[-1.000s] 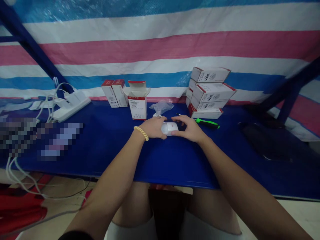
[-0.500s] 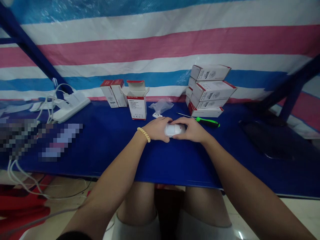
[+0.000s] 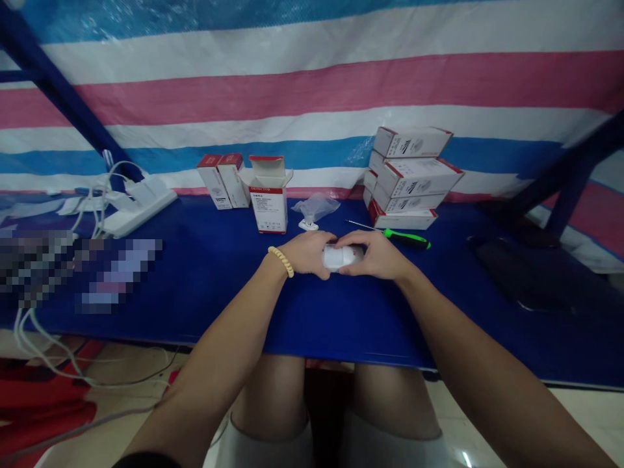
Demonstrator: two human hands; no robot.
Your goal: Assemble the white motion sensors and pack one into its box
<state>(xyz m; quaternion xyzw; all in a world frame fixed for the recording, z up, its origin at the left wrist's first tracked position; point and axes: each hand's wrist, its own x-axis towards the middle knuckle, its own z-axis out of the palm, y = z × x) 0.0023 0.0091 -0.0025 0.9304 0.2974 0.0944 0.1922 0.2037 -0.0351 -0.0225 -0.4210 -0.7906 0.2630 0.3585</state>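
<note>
A small white detector (image 3: 337, 259) with a rounded housing lies sideways between my two hands, over the blue tabletop. My left hand (image 3: 309, 253) grips its left end, thumb toward me. Around the right end, the thumb and fingers of my right hand (image 3: 377, 255) are closed. Just beyond my left hand sits a white bracket-like part (image 3: 308, 225) beside a clear plastic bag (image 3: 318, 207). Past my right hand lies a screwdriver (image 3: 405, 238) with a green and black handle, its shaft pointing left.
An opened detector box (image 3: 270, 207) stands behind my left hand, with two closed boxes (image 3: 224, 185) left of it. More boxes (image 3: 412, 179) are stacked at the back right. A power strip (image 3: 141, 211) with cables lies left; a dark flat object (image 3: 521, 273) lies right.
Both hands stay on the detector, with only slight finger movement. The view has shifted very slightly; the other things on the table stay where they were.
</note>
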